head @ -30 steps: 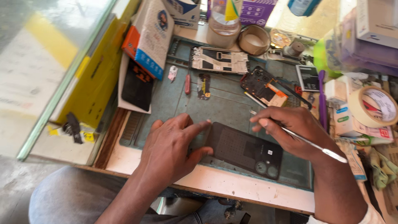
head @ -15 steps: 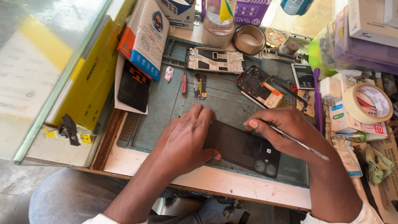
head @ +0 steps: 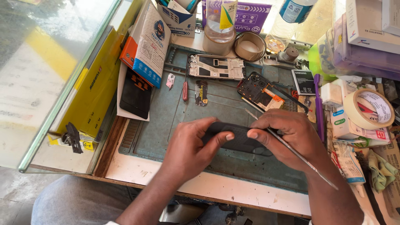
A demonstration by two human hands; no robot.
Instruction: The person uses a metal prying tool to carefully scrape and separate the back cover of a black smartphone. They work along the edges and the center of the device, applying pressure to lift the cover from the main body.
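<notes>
Dark phone (head: 237, 137) clamped between left hand (head: 189, 150) and right hand (head: 287, 137), thin metal tool (head: 304, 160) gripped in right; grey-green mat (head: 196, 112) spread beneath on table (head: 233, 187)

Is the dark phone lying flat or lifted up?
Lifted: both hands, left hand and right hand, tilt the dark phone above the green mat.

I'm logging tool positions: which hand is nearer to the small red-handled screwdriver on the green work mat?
Left. The left hand grips the dark phone's left end, just below the red-handled screwdriver. The right hand holds the phone's right end, farther right.
</notes>
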